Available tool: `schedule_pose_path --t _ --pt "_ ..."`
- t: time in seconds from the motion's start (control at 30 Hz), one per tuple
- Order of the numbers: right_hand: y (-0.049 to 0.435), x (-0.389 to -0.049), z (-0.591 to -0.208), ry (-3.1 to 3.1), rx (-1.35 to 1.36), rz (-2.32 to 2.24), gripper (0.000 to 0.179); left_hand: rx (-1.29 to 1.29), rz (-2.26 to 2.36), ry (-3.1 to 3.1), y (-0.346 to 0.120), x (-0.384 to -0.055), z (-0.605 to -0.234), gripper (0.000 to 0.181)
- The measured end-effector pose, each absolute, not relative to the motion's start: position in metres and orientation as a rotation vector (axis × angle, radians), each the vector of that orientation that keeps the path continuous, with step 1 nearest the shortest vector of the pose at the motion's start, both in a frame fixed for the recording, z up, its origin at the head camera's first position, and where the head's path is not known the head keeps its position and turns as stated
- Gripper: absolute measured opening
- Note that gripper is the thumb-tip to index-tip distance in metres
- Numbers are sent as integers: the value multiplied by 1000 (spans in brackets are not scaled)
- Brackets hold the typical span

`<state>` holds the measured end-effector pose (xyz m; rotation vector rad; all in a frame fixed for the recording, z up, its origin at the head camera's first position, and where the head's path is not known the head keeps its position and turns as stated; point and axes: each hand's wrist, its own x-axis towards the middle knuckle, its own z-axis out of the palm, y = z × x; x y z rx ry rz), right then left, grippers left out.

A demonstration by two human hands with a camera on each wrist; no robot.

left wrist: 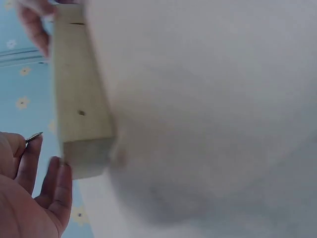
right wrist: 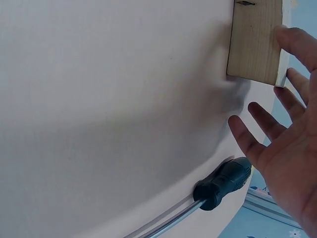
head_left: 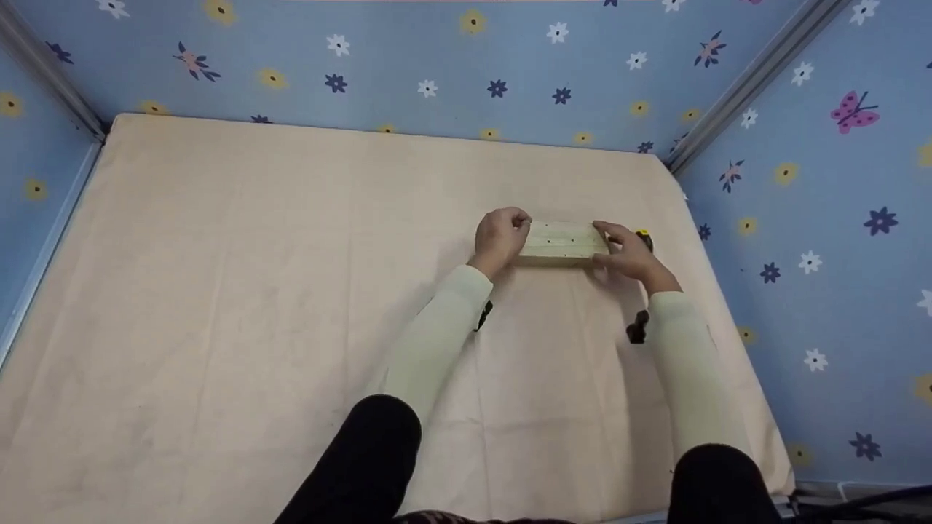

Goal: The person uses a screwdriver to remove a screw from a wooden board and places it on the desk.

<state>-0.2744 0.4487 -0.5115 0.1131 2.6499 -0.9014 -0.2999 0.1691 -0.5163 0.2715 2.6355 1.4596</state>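
Note:
A pale rectangular wooden block (head_left: 564,239) with several small dark holes in its top lies on the cloth-covered table. My left hand (head_left: 501,236) is at the block's left end. In the left wrist view, its thumb and forefinger pinch a small pointed metal screw (left wrist: 34,137), while the other fingers touch the end of the block. My right hand (head_left: 628,251) holds the right end, thumb at the near edge and forefinger at the far corner. Its remaining fingers are spread in the right wrist view. Just beyond them lies a screwdriver (right wrist: 225,181) with a dark handle and metal shaft.
A beige cloth (head_left: 277,291) with creases covers the table. Blue flowered panels (head_left: 408,65) stand along the back and both sides, joined by grey metal corner posts. The right-hand panel (head_left: 815,240) rises close beyond the screwdriver.

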Motion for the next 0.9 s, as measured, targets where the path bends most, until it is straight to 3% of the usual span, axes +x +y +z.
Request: schedule_pose_path --t 0.9 --pt "446 -275 -511 2639 119 -917 78 158 1466 2642 107 -309 -510 13"
